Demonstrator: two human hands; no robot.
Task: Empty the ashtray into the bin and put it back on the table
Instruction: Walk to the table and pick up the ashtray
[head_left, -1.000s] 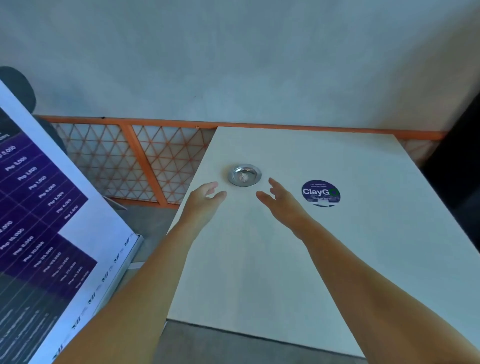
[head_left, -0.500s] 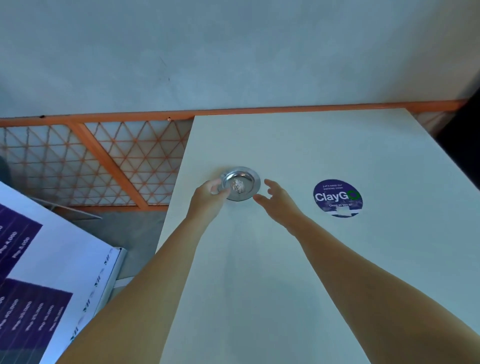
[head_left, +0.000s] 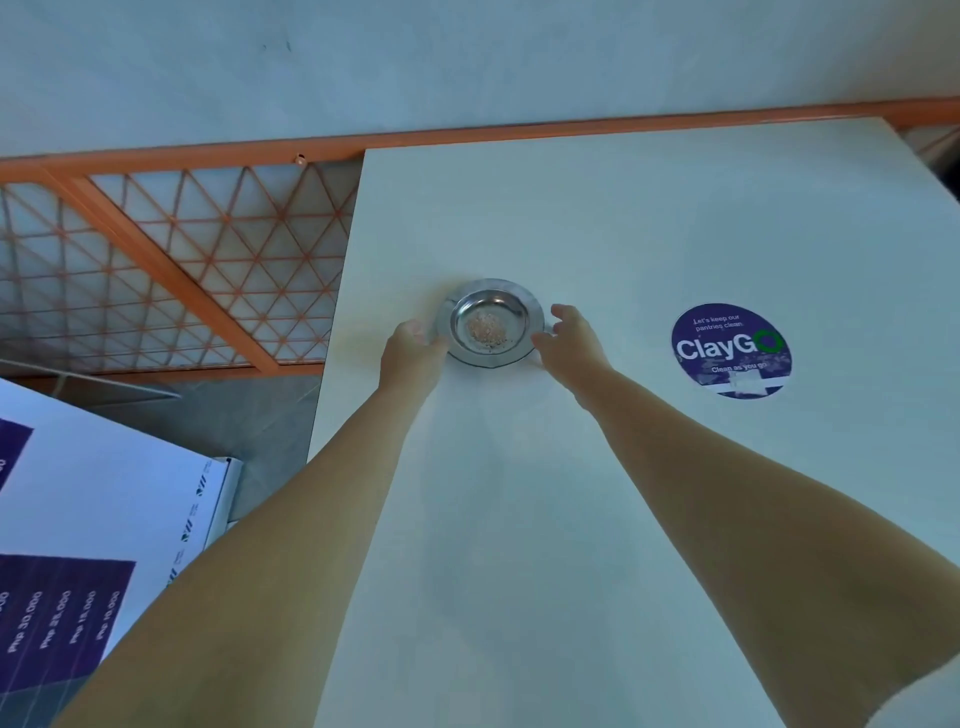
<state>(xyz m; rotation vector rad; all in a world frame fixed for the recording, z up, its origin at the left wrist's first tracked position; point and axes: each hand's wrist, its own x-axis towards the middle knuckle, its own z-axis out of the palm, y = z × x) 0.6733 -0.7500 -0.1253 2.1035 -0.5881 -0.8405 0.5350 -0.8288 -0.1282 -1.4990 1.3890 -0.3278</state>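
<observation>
While still flat on the bench, near its left edge and well left of the round ClayGo sticker, ashtray reads as thin stamped metal: light, stiff, not fragile, probably slick on the polished rim. Holds a small loose pile of ash in the centre of the bowl, so needs to stay level on the lift; any tilt likely spills it. Best purchase looks like the wide flat rim, pinched from opposite sides, thumbs on top, fingertips under the lip.

Left to right now: banner board low at far left, orange lattice railing behind it, then left hand with grip curled onto the left rim, touching it, apparently closed on the edge. Ashtray between the hands. Right hand with grip partly spread, fingertips at or just beside the right rim; can't tell if actually clamped.

Versus half a second ago: same left-hand contact on the rim, right hand moved in from just beside the ashtray to its edge. Versus a full second ago: both hands were short of the ashtray, spread and apart from it. Ashtray position on the bench unchanged, not yet lifted. No bin in view.
</observation>
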